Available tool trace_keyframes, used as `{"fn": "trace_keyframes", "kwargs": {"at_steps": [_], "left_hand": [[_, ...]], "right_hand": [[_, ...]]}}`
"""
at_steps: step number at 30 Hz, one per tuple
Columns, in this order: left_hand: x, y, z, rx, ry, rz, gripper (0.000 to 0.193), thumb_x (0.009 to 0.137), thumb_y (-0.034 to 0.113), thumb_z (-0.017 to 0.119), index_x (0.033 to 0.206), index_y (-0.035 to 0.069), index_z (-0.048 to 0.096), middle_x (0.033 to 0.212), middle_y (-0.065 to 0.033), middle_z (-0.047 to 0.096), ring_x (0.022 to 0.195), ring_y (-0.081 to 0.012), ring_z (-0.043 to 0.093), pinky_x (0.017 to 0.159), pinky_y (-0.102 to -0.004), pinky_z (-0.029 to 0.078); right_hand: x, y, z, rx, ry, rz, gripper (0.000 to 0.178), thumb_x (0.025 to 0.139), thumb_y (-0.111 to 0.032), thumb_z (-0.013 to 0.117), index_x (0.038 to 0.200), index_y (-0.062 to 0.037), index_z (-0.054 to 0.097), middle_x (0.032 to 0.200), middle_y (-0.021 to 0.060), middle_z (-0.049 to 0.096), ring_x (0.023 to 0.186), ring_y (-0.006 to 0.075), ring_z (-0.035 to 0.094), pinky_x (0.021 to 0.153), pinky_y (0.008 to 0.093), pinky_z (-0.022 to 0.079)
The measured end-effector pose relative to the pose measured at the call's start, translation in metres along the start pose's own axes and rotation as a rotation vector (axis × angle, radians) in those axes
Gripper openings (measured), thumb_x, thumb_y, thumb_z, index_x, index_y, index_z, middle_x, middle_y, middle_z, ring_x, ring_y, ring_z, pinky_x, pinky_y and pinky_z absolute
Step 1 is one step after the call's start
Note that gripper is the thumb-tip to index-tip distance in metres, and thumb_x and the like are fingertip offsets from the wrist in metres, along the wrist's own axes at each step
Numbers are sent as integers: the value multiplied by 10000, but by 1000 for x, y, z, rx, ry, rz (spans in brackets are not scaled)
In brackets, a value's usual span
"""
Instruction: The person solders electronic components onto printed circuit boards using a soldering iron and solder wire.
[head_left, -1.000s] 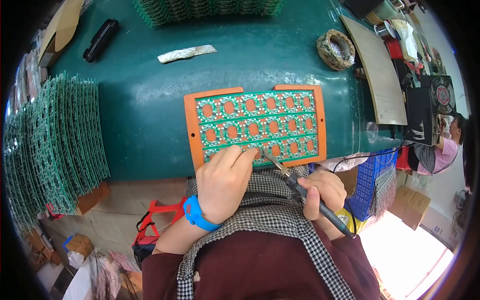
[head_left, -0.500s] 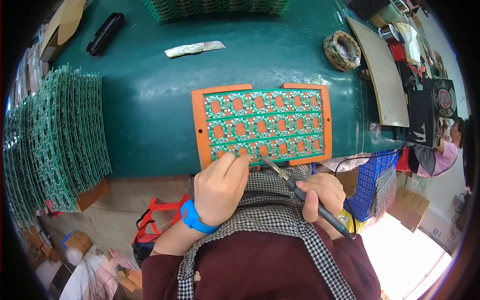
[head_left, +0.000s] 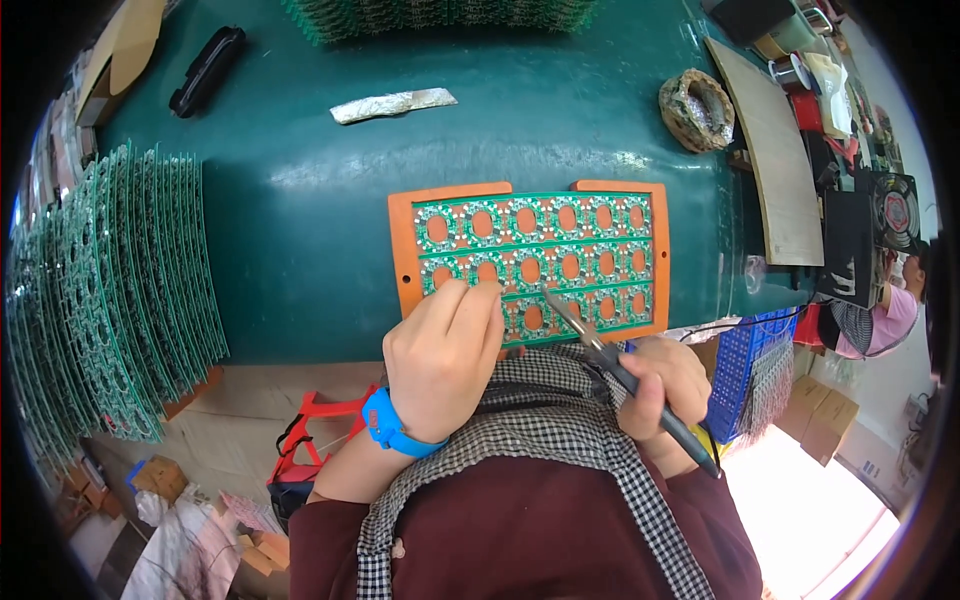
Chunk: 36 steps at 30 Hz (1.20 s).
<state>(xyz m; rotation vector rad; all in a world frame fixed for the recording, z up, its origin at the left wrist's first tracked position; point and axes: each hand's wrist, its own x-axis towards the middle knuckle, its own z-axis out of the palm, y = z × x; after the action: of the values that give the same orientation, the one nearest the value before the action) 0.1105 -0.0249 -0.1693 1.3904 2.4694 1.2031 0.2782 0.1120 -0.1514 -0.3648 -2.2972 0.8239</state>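
A panel of green circuit boards (head_left: 547, 241) with rows of oval openings lies in an orange-brown frame (head_left: 404, 240) at the table's near edge. My right hand (head_left: 665, 388) is closed around the grey handle of a soldering iron (head_left: 628, 372). The iron's tip points up and left, reaching the panel between its middle and near rows. My left hand (head_left: 445, 345), with a blue band on the wrist, rests over the panel's near left part. Its fingers are pinched together, and whatever they hold is hidden. The hand covers several openings of the near row.
Stacked green circuit panels (head_left: 130, 290) stand at the left, with another stack (head_left: 435, 15) at the far edge. A crumpled foil strip (head_left: 392, 104), a black handle-like object (head_left: 207, 70), a rough stone-like bowl (head_left: 696, 110) and a wooden board (head_left: 770, 150) lie on the green table. A person (head_left: 888, 310) sits at far right.
The iron's tip has moved up and slightly right, from the near row to the edge of the middle row. My left hand has shifted up over the panel. The whole view has shifted slightly.
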Motion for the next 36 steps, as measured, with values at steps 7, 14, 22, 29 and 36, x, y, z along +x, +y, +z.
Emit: {"fn": "trace_keyframes", "kwargs": {"at_steps": [7, 14, 22, 29, 36], "left_hand": [[1, 1, -1, -62, -42, -77, 161, 752, -21, 681, 896, 30, 630, 722, -75, 557, 583, -219, 581, 506, -318, 462], [1, 1, -2, -73, -42, -59, 155, 762, -52, 670, 894, 16, 630, 689, -82, 550, 562, -206, 580, 497, -298, 457], [1, -1, 3, -30, -56, -79, 167, 751, 18, 687, 907, 39, 631, 728, -63, 560, 578, -214, 576, 482, -311, 449], [3, -2, 7, 1, -48, -42, 180, 751, 28, 684, 920, 46, 627, 727, -55, 563, 595, -205, 581, 487, -307, 456], [1, -2, 8, 13, -40, -33, 177, 750, 30, 686, 916, 45, 627, 728, -54, 563, 603, -201, 583, 485, -309, 452]], "right_hand": [[-12, 5, -11, 79, 3, -56, 170, 782, -121, 528, 720, -2, 633, 587, 73, 586, 485, 205, 563, 461, 310, 434], [-8, 3, -8, 45, -29, -85, 159, 782, -115, 537, 738, 3, 635, 589, 68, 586, 480, 199, 560, 461, 307, 443], [4, 4, -2, 50, 19, -30, 159, 805, -98, 539, 804, 19, 646, 635, 99, 616, 488, 218, 581, 456, 311, 451], [10, 6, 9, 67, 1, 2, 145, 807, -107, 572, 816, 6, 662, 637, 94, 631, 509, 213, 604, 471, 299, 466], [8, 7, 13, 83, -3, -8, 142, 798, -98, 575, 789, 12, 665, 631, 94, 633, 511, 204, 609, 462, 287, 463]]}}
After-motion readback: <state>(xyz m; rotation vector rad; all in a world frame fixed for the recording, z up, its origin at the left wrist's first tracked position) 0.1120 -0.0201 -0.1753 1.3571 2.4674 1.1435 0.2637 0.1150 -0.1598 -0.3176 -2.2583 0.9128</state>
